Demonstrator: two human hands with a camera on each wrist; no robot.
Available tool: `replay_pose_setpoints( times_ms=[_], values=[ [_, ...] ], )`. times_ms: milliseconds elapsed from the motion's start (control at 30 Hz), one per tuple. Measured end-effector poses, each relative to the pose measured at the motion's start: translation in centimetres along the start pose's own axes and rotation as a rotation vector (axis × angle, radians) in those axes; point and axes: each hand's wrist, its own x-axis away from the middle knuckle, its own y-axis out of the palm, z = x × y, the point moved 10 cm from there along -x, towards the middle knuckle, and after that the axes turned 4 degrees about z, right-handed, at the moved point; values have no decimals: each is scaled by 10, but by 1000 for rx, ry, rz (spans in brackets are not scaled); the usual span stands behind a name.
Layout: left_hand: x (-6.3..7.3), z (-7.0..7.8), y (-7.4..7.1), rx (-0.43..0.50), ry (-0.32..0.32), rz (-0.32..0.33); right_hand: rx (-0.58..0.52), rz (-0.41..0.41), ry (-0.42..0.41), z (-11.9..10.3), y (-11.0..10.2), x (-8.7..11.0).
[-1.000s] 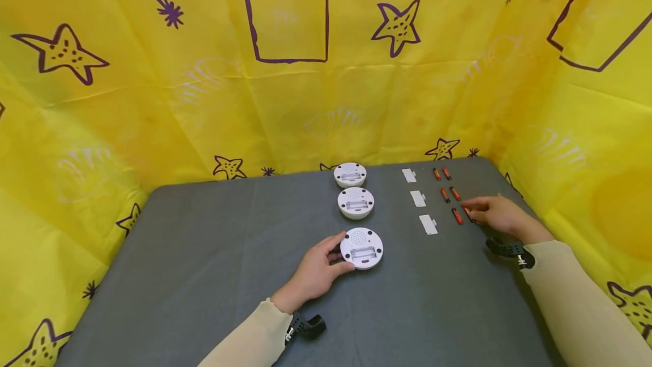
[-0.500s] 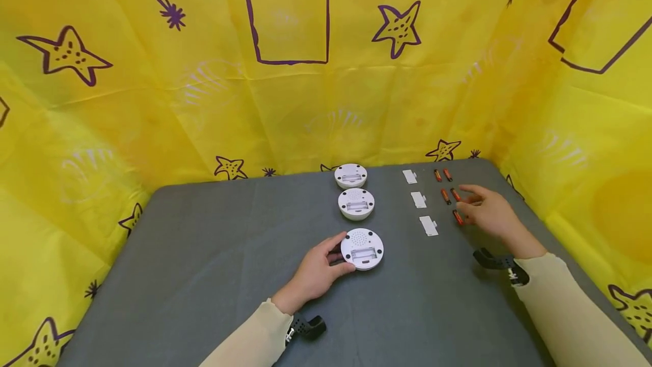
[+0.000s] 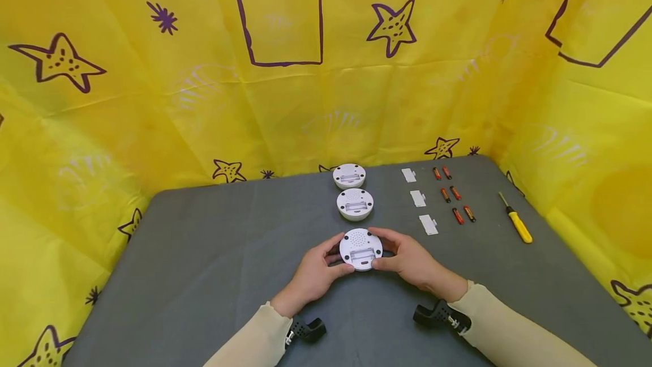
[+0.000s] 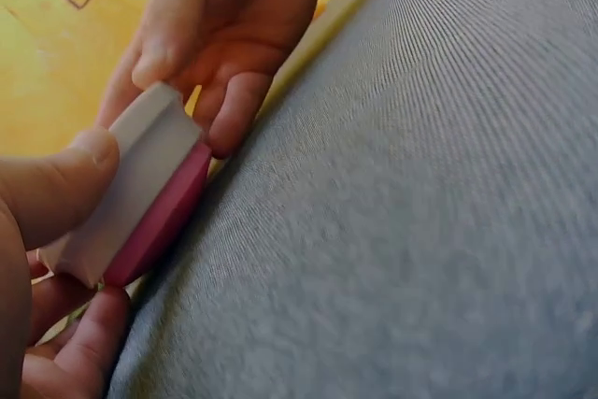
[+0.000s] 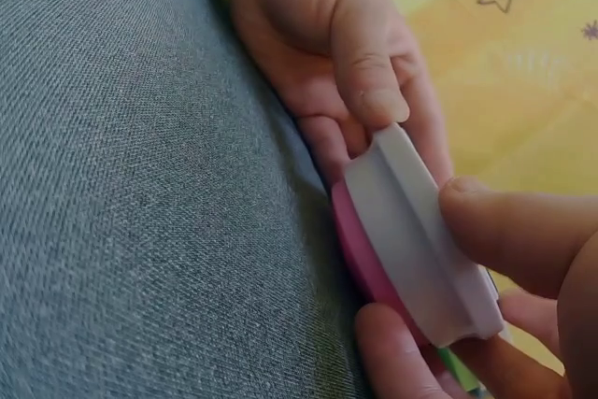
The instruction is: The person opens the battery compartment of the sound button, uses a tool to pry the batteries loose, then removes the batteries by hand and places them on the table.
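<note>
Both hands hold a round white battery-powered device (image 3: 359, 239), its flat base facing up. Speaker holes, dark round feet and an uncovered battery slot show on that face. My left hand (image 3: 313, 273) grips the left side, thumb near the front edge. On the right side, my right hand (image 3: 415, 262) grips it between thumb and fingers. The wrist views reveal a pink part (image 4: 163, 217) beneath the white rim, close to the grey cloth. Behind it stand two similar white devices (image 3: 355, 212), slots uncovered as well.
Right of the devices lie white battery covers (image 3: 428, 225) in a column. Several red-and-black batteries (image 3: 458, 216) rest in pairs beside them. A yellow-handled screwdriver (image 3: 519, 227) lies near the table's right edge. Yellow patterned cloth (image 3: 285, 106) walls the back and sides.
My right hand has left the batteries, moved left and taken hold of the device. The screwdriver, earlier hidden by the right hand and arm, now shows. The left hand has kept its grip.
</note>
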Motion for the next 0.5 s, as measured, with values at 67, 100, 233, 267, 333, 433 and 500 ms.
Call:
replay_pose_setpoints(
  times_ms=[67,100,233,267,333,433,500],
  values=[
    [-1,0,1,-7,-5,-3,40,24,5,0,-1,0],
    [-2,0,1,-4,-12,-6,57,31,11,1,-2,-1],
    [-10,3,3,-15,-22,-15,101,49,20,2,-8,-5],
    [-12,4,2,-26,-25,-16,106,54,19,1,-10,-7],
    [-17,5,2,-57,-30,-17,109,59,14,0,-13,-10],
    [-22,5,3,-90,-43,-19,114,62,14,0,-16,-13],
    [-24,4,4,-97,-52,-20,120,61,18,1,-18,-14]
  ],
)
